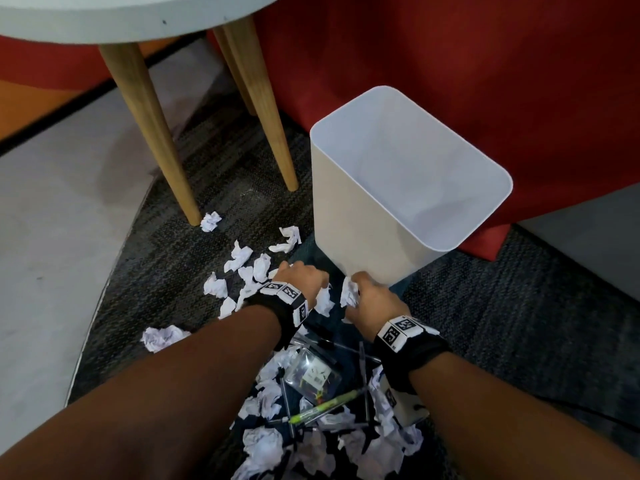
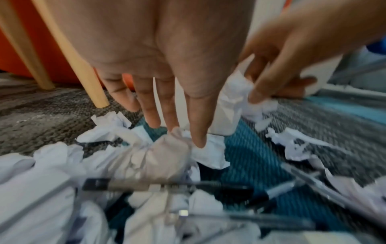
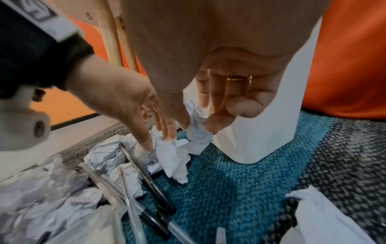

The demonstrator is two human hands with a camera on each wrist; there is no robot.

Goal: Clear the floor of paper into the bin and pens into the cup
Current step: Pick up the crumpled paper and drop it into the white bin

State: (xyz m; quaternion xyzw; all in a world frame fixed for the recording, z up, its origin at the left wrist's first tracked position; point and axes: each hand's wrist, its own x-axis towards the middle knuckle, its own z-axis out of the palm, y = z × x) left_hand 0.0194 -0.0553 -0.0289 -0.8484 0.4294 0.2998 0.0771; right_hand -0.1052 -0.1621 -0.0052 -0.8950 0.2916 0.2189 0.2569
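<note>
While crumpled paper balls (image 1: 242, 268) litter the grey carpet (image 1: 166, 258) between the wooden table legs (image 1: 152, 133) and the white bin (image 1: 408, 174), pens (image 1: 322, 407) lie crisscrossed among more paper nearer the person, the green one angled up to the right. Upright, the bin opens upward beside a red seat (image 1: 485, 64). The right hand (image 1: 367, 299) pinches a paper ball (image 3: 198, 132) at the bin's base. The left hand (image 1: 298, 275), fingers straight, presses on another ball (image 2: 208, 153).

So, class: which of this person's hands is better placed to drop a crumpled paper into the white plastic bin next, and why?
The right hand. It already pinches a crumpled white paper ball, right beside the white plastic bin. The left hand only touches loose paper on the carpet with straight fingers, farther from the bin.
</note>
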